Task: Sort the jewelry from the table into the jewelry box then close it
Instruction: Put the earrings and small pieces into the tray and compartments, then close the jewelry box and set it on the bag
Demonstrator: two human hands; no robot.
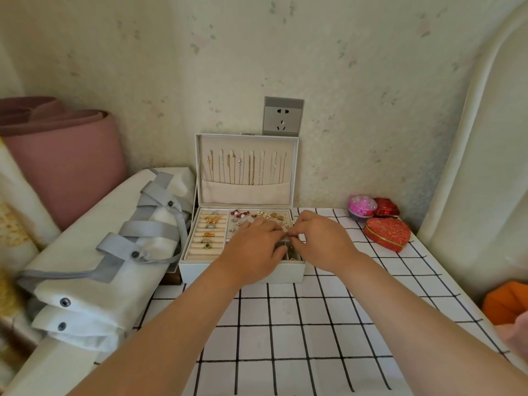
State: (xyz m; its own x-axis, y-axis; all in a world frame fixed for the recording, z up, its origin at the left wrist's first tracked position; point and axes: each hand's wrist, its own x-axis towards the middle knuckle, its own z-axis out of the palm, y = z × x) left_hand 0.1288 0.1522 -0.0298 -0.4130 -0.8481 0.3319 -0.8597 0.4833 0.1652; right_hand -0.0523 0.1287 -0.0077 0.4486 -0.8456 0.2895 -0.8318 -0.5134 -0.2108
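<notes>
A white jewelry box (200, 270) stands open at the back of the checked table, its lid (294, 167) upright against the wall with several chains hanging inside. Rings (210, 224) sit in the left slots and earrings (243, 215) lie in the tray behind my hands. Both hands meet over the box's front right compartments. My left hand (251, 250) has its fingers curled down into a compartment. My right hand (323, 241) pinches a small item at its fingertips; the item is too small to name.
A red heart-shaped tin (387, 234), a smaller red box (387, 207) and a pink ball (361, 207) sit at the table's back right. A white bag with grey straps (114, 252) lies left of the box. A wall socket (282, 117) is behind the lid.
</notes>
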